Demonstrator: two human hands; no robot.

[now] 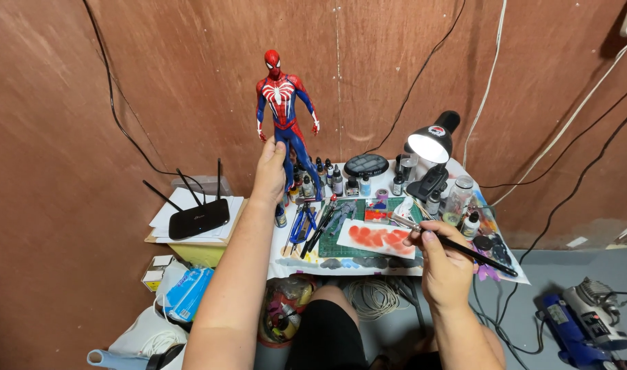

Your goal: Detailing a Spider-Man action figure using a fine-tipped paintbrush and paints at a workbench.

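On the floor at the left, a small white box [153, 277] is lying beside a blue plastic pack [187, 293]; what either holds cannot be told. Above them a black router [198, 218] is sitting on a stack of white papers [164, 214].

The left hand [269, 173] is wrapping its fingers around the legs of the figure [284, 116], a red and blue costumed one with a white emblem on the chest, holding it upright above the back of the table [402, 270], against the brown wall.

Behind the figure's feet a row of small dark bottles [332, 179] with pale labels is standing along the table's far edge; their contents are not showing. A round black lid [366, 164] is lying just beyond them. A white palette sheet [376, 238] smeared with orange-red paint is resting on a green mat [358, 226].

The right hand [445, 264] is pinching a black airbrush [457, 247], its tip pointing over the sheet. A lit black lamp [431, 142] is shining down. Near it clear jars [458, 193] are standing; a small white bottle [472, 225] is sitting beside them. A blue compressor [584, 318] is lying on the floor at right.
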